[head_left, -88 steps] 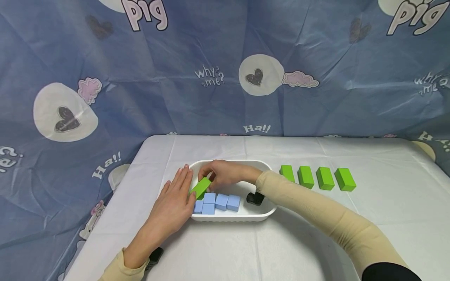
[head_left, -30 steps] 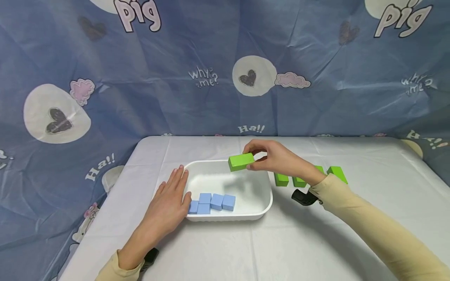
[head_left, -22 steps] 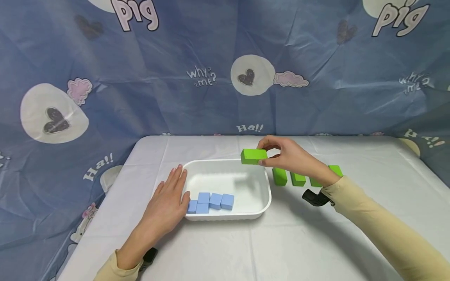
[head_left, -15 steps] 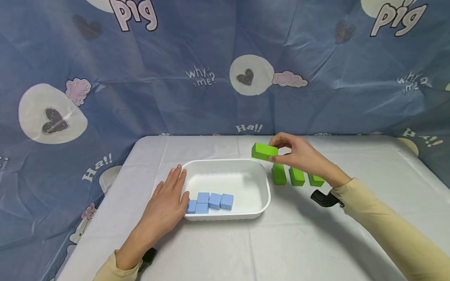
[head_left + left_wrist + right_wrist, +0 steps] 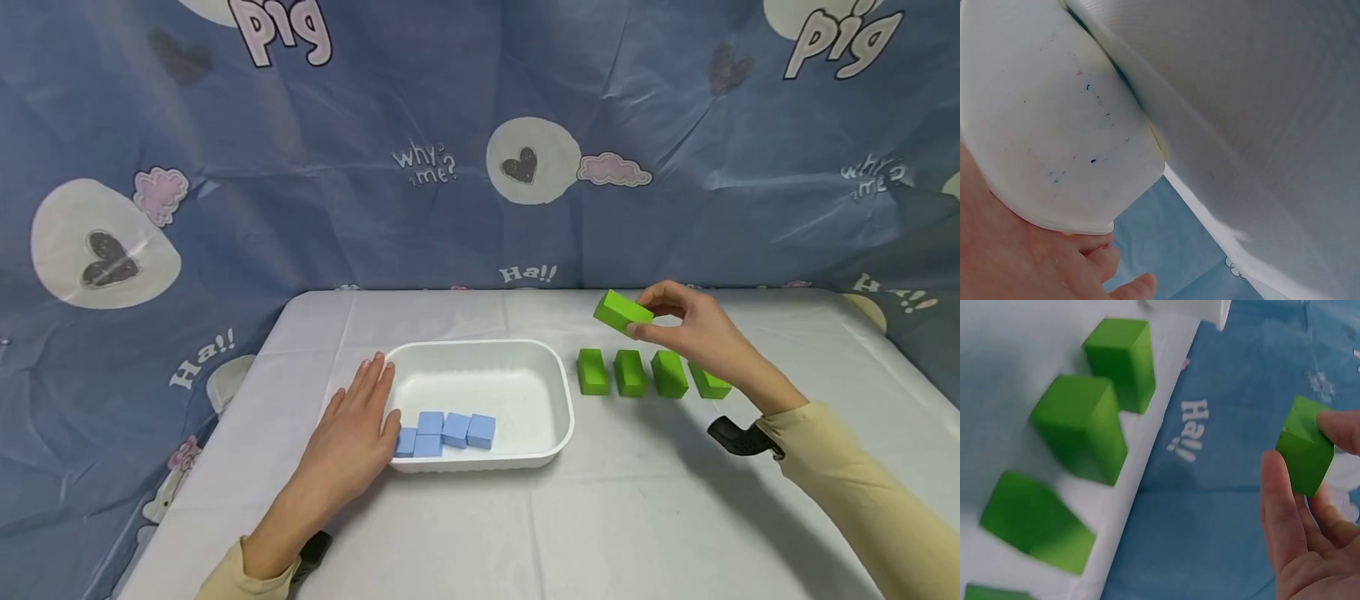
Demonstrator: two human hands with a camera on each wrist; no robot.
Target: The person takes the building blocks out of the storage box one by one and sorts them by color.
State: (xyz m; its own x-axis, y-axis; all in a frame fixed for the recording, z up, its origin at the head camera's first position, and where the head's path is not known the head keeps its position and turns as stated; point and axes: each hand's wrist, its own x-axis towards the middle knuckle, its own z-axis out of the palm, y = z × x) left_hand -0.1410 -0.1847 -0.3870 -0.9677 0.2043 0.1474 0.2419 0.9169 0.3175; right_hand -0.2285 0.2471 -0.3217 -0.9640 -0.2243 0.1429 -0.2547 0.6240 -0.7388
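My right hand [image 5: 693, 325] pinches a green block [image 5: 621, 312] between thumb and fingers, held above the table behind a row of green blocks [image 5: 630, 372]. In the right wrist view the same held block [image 5: 1305, 445] shows one end toward the camera, with the row at the left. My left hand [image 5: 355, 425] lies with straight fingers against the left end of a white tray [image 5: 480, 462]. Several light blue cubes [image 5: 429, 422] sit along the tray's front left inside. From the left wrist, the tray's outer side [image 5: 1066, 125] covers part of that hand.
A white cloth covers the table [image 5: 465, 533], whose back edge meets a blue printed curtain [image 5: 420, 225]. The row of green blocks stands just right of the tray, below my right hand and forearm.
My right hand has carried the green block out of the tray, rightward past its right end and over behind the row. My left hand stays at the tray's left end.
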